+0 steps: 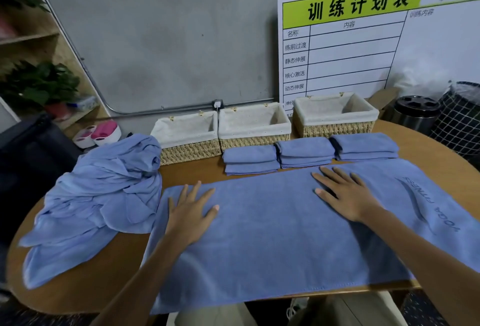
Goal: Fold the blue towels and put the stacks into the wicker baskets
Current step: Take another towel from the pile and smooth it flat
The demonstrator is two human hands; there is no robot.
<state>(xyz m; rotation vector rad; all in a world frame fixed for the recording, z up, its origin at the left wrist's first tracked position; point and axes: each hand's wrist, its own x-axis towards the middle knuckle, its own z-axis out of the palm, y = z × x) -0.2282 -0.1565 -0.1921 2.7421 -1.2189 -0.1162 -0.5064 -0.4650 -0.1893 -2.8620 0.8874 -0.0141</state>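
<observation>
A blue towel [272, 242] lies spread flat across the round wooden table [124, 268], its printed logo at the right end. My left hand [191, 211] presses flat on its left part, fingers straight. My right hand [345, 193] lies flat on its upper right part. A heap of unfolded blue towels [104, 190] sits at the left. Three stacks of folded blue towels [250, 159], [305, 151], [365, 146] stand behind the spread towel. Three lined wicker baskets [189, 136], [254, 125], [335, 115] line the wall, each with nothing inside.
A white planning board [363, 48] leans on the wall behind the right basket. A metal bin [415, 112] and a checked laundry bag [459, 118] stand at the right. Shelves with plants [39, 84] and a black object [31, 154] are at the left.
</observation>
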